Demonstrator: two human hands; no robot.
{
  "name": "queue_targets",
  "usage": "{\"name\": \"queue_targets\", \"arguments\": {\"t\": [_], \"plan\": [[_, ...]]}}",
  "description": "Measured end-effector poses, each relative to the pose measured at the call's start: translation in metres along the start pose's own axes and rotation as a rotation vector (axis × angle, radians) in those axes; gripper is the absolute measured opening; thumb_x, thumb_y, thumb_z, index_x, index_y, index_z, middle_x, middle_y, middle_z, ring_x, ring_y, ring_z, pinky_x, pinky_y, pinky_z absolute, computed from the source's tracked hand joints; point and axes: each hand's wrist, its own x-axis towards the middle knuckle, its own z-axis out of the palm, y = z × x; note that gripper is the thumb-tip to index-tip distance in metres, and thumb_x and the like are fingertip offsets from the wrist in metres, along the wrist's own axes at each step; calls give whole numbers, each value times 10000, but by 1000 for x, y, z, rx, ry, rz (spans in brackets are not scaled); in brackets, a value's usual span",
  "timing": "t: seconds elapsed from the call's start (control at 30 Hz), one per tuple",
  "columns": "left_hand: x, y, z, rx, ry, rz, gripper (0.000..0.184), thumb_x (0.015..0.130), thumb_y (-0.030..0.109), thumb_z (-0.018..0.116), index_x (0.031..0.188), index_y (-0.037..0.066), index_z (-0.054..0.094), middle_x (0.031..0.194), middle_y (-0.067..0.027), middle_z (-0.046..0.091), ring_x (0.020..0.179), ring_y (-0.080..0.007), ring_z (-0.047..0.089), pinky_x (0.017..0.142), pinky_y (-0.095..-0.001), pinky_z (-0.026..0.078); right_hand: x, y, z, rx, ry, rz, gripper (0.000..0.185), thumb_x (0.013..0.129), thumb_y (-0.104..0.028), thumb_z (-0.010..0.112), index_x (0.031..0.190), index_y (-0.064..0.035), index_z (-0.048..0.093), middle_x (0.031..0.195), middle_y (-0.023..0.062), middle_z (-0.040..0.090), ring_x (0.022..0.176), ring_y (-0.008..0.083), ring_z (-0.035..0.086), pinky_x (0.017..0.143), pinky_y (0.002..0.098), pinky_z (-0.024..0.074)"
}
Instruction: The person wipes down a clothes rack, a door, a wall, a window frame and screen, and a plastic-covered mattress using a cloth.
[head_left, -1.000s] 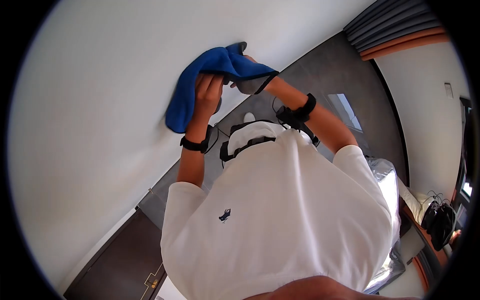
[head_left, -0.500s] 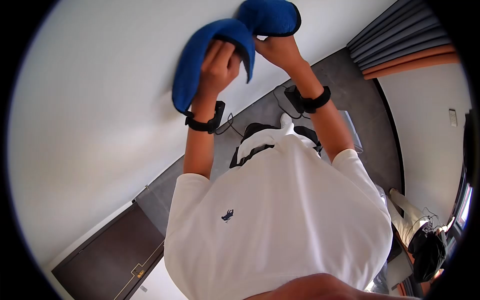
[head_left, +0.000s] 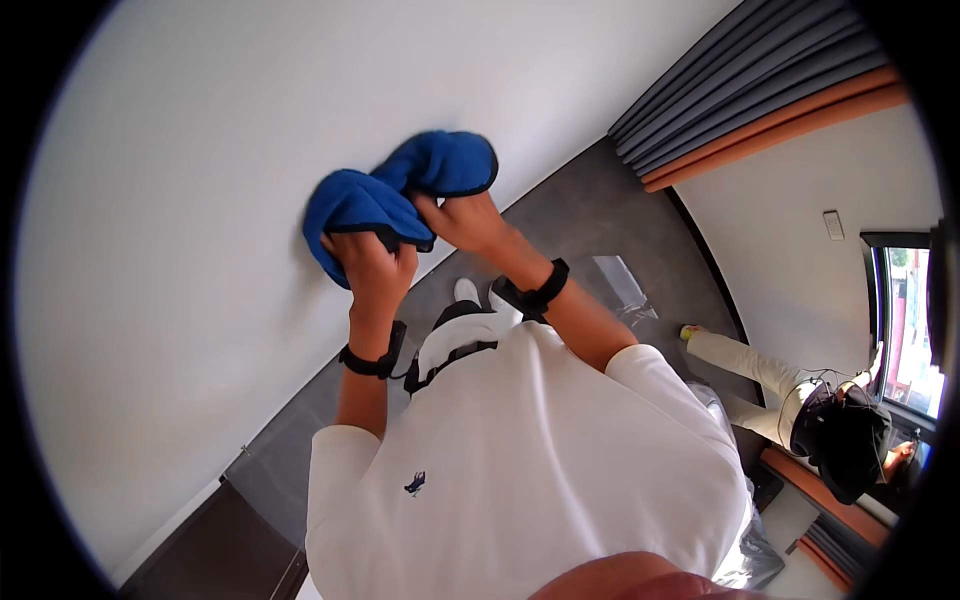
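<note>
One big white wall (head_left: 180, 200) filled the left and top; beside it was the gray floor (head_left: 570, 210), and a gray and orange curtain (head_left: 740, 90) hung at the top right. Another person (head_left: 765, 375) was at the right, near a window (head_left: 908, 330); the blue cloth (head_left: 450, 165) lay bunched up against the wall — right in front of the two hands. The left hand (head_left: 370, 265) had its fingers bent and pinched the cloth's near edge; the right hand (head_left: 468, 218) was curled on the cloth's other part — its fingertips were hidden. Each wrist had a black strap (head_left: 550, 285).
</note>
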Motion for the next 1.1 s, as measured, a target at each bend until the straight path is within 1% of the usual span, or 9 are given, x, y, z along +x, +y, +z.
{"name": "queue_targets", "arguments": {"t": [0.07,0.1,0.2,0.23,0.4,0.63,0.7,0.9,1.1], "plan": [[14,-24,-84,-396,351,-81,424,843,127,664,1188,-30,474,1166,-134,578,1110,-338,567,1047,-483,379,21,-75,35,-186,61,-299,284,802,-106,715,1066,-26,645,941,146,662,820,315,634,752,408,503],[-1,-55,-95,-628,380,-245,712,817,296,726,1342,-45,387,1259,-181,544,1147,-347,536,1046,-451,377,23,-80,52,-171,48,-304,284,802,-106,715,1066,-26,645,941,146,662,820,315,634,752,408,503],[-68,-123,-103,13,225,-58,458,843,195,703,1214,-20,540,1204,-157,600,1101,-348,575,1005,-467,428,-3,-94,34,-364,41,-438,375,771,-138,756,1114,-37,643,1011,153,664,927,325,641,803,414,502],[-69,-87,-88,255,156,-98,620,789,337,747,1268,2,540,1245,-178,581,1200,-360,515,1093,-558,261,-10,-90,23,-339,80,-391,409,755,-145,766,1133,-51,642,1059,154,658,980,337,630,842,421,493],[-64,-17,-81,37,-222,137,377,780,154,711,1128,29,639,1157,-166,624,1114,-370,553,1055,-529,281,-33,-47,-7,-411,-176,-353,491,699,-147,776,1171,-106,645,1198,144,624,1130,372,576,986,462,436],[-43,-28,-163,169,205,-18,387,836,135,692,1196,25,600,1239,-163,594,1149,-328,539,1011,-441,369,-12,-95,-59,-647,-176,-344,450,709,-193,795,1115,-44,672,1165,156,650,1120,382,587,962,486,442],[-96,-71,-130,122,-148,-404,552,897,257,678,1352,14,482,1365,-165,528,1231,-310,505,1072,-434,367,4,-121,-65,-613,-194,-368,453,713,-202,801,1116,-45,669,1156,159,651,1111,384,591,958,485,444],[55,86,-69,73,-601,-9,528,878,159,629,1382,78,494,1331,-146,544,1225,-303,520,1071,-396,383,37,-50,-125,-596,69,-542,375,703,-196,765,1046,-68,687,1062,152,685,983,372,645,862,457,495],[52,94,11,-464,-462,240,496,820,131,673,1281,11,532,1197,-169,596,1092,-368,544,988,-462,419,46,17,-172,-460,342,48,282,753,-166,762,951,-7,640,934,118,687,887,257,671,819,372,512]]}}
